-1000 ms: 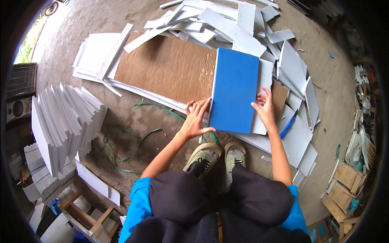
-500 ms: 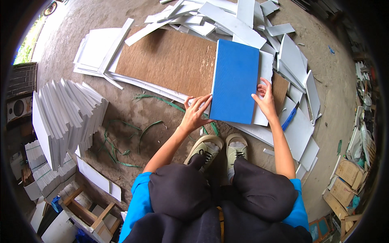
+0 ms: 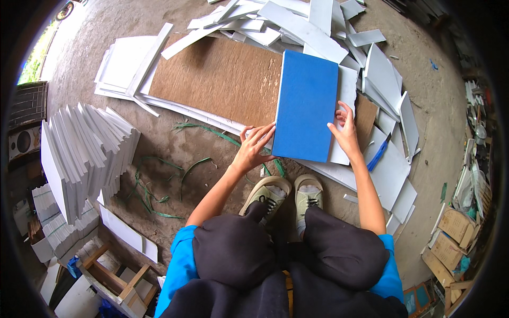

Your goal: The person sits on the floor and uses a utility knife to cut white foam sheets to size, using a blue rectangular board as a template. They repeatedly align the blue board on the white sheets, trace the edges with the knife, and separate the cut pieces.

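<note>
the blue panel (image 3: 306,106) lies between the two grips, its long axis running away from the person and leaning slightly right at the far end. the left hand (image 3: 254,151) meets its left edge by the near corner, so most of the panel stretches ahead and to the right of that grip; thumb and fingers stand apart, fingertips against the edge. the right hand (image 3: 345,130) is farther along the opposite edge, thumb and curled fingers also apart, thumb at the edge of the blue face; how firmly either presses, i cannot tell. neither hand is clearly nearer, though the left sits closer to the near end

under the panel, a white sheet (image 3: 348,87) shows just ahead of the right grip, and the brown board (image 3: 222,79) spreads ahead and left of the left grip. a blue-handled tool (image 3: 379,156) lies just right of the right hand, with white offcuts (image 3: 302,34) well ahead of both

against a second ago, panel, hands and shoes (image 3: 270,193) all sit higher in the view, seemingly from head movement; the left thumb, then stretched across the near edge, is now drawn to the corner, while the panel keeps about the same place on the board
</note>
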A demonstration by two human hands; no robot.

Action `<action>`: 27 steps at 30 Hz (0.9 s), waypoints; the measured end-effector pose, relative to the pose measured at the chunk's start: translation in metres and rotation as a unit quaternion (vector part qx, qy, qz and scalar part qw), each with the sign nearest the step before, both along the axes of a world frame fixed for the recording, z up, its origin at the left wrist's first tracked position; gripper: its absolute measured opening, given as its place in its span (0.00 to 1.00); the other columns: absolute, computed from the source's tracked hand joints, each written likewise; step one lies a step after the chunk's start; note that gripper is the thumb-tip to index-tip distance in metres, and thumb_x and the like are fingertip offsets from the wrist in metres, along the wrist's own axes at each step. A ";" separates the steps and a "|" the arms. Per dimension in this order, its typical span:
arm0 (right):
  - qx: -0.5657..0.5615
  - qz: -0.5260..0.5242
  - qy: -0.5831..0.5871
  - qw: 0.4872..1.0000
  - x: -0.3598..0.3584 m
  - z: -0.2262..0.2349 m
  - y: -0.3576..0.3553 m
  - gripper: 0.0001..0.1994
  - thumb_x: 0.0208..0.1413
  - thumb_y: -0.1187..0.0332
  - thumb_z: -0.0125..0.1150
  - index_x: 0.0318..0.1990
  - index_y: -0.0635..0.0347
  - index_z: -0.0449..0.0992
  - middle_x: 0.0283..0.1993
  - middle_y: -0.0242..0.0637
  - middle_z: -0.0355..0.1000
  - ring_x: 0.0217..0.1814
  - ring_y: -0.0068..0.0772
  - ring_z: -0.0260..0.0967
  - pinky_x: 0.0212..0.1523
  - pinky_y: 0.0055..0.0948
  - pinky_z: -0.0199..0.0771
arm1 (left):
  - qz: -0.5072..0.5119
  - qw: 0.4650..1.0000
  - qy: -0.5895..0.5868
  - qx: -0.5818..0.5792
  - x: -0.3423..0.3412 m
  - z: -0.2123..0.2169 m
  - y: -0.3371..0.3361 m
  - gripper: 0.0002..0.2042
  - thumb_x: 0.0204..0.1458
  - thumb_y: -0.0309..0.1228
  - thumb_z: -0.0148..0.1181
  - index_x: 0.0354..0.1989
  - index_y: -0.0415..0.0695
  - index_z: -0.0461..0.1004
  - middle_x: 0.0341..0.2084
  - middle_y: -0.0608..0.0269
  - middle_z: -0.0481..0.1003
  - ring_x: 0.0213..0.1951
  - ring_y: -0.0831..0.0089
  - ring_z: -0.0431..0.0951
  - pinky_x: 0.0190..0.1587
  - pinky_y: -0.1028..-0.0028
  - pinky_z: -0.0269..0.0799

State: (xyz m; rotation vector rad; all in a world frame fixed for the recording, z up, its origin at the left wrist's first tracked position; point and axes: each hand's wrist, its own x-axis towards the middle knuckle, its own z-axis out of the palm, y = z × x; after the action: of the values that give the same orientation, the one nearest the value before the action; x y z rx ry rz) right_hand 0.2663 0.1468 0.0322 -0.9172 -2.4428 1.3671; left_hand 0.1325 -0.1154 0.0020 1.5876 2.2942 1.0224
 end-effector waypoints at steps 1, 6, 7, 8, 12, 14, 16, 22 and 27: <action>0.001 0.001 0.000 1.000 0.000 0.000 0.001 0.33 0.43 0.73 0.60 0.59 0.50 0.52 0.46 0.38 0.62 0.46 0.31 0.60 0.48 0.30 0.60 | -0.001 1.000 -0.001 -0.001 0.000 0.000 0.000 0.48 0.20 0.37 0.72 0.59 0.48 0.56 0.57 0.65 0.60 0.54 0.71 0.63 0.56 0.62 0.45; 0.000 0.004 -0.007 1.000 -0.001 0.000 0.002 0.34 0.43 0.74 0.59 0.59 0.50 0.52 0.46 0.38 0.62 0.45 0.30 0.60 0.48 0.29 0.60 | -0.004 1.000 -0.014 -0.024 -0.002 0.007 0.001 0.41 0.29 0.38 0.69 0.57 0.46 0.58 0.56 0.65 0.60 0.54 0.70 0.62 0.57 0.63 0.45; 0.002 0.006 -0.006 1.000 -0.001 -0.002 0.004 0.34 0.43 0.74 0.59 0.59 0.50 0.52 0.46 0.38 0.62 0.45 0.30 0.59 0.48 0.30 0.60 | 0.000 0.999 -0.040 -0.013 -0.004 0.014 0.003 0.39 0.32 0.39 0.67 0.57 0.46 0.58 0.56 0.64 0.60 0.54 0.69 0.62 0.56 0.62 0.46; 0.003 0.007 -0.004 1.000 0.000 -0.004 0.004 0.34 0.43 0.74 0.59 0.59 0.50 0.52 0.46 0.38 0.62 0.45 0.30 0.59 0.48 0.30 0.60 | 0.004 0.998 -0.065 -0.001 -0.007 0.023 0.004 0.37 0.35 0.39 0.66 0.56 0.45 0.59 0.55 0.63 0.61 0.54 0.68 0.62 0.56 0.62 0.46; -0.005 -0.001 -0.012 1.000 -0.002 0.000 0.002 0.35 0.42 0.76 0.60 0.59 0.51 0.52 0.46 0.41 0.60 0.46 0.34 0.59 0.48 0.33 0.62 | 0.138 0.976 -0.156 0.062 -0.021 0.027 0.033 0.29 0.46 0.40 0.58 0.55 0.41 0.58 0.51 0.50 0.62 0.54 0.58 0.61 0.55 0.63 0.52; -0.009 0.001 -0.020 1.000 -0.003 0.002 0.002 0.35 0.43 0.75 0.59 0.60 0.50 0.50 0.47 0.39 0.61 0.45 0.30 0.59 0.47 0.30 0.59 | 0.165 0.968 -0.177 0.067 -0.041 0.015 0.065 0.30 0.47 0.39 0.57 0.56 0.38 0.56 0.50 0.46 0.60 0.53 0.54 0.60 0.56 0.63 0.54; -0.019 0.000 -0.023 1.000 -0.001 0.004 0.003 0.35 0.43 0.75 0.59 0.60 0.50 0.50 0.47 0.38 0.61 0.45 0.31 0.59 0.47 0.30 0.59 | 0.160 0.976 -0.126 0.076 -0.059 0.011 0.102 0.33 0.48 0.38 0.56 0.57 0.33 0.50 0.53 0.42 0.57 0.54 0.50 0.58 0.58 0.62 0.52; -0.032 -0.001 -0.035 0.999 -0.005 0.009 -0.001 0.35 0.42 0.75 0.60 0.60 0.51 0.51 0.46 0.36 0.61 0.45 0.29 0.59 0.47 0.29 0.59 | 0.174 0.976 -0.083 0.102 -0.064 0.000 0.155 0.35 0.49 0.29 0.53 0.60 0.31 0.40 0.57 0.37 0.50 0.58 0.48 0.52 0.61 0.61 0.46; -0.039 -0.002 -0.052 0.998 -0.004 0.011 0.003 0.35 0.42 0.75 0.60 0.59 0.51 0.52 0.46 0.35 0.61 0.44 0.28 0.59 0.46 0.28 0.59 | 0.187 0.977 -0.086 0.048 -0.059 0.003 0.157 0.35 0.46 0.28 0.54 0.60 0.33 0.42 0.56 0.39 0.52 0.59 0.51 0.51 0.61 0.59 0.44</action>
State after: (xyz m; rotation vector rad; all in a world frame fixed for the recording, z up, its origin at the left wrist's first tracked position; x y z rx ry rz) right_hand 0.2623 0.1498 0.0430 -1.0349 -2.4771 1.4592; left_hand 0.0737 0.0415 0.0048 1.0630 2.5066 1.3131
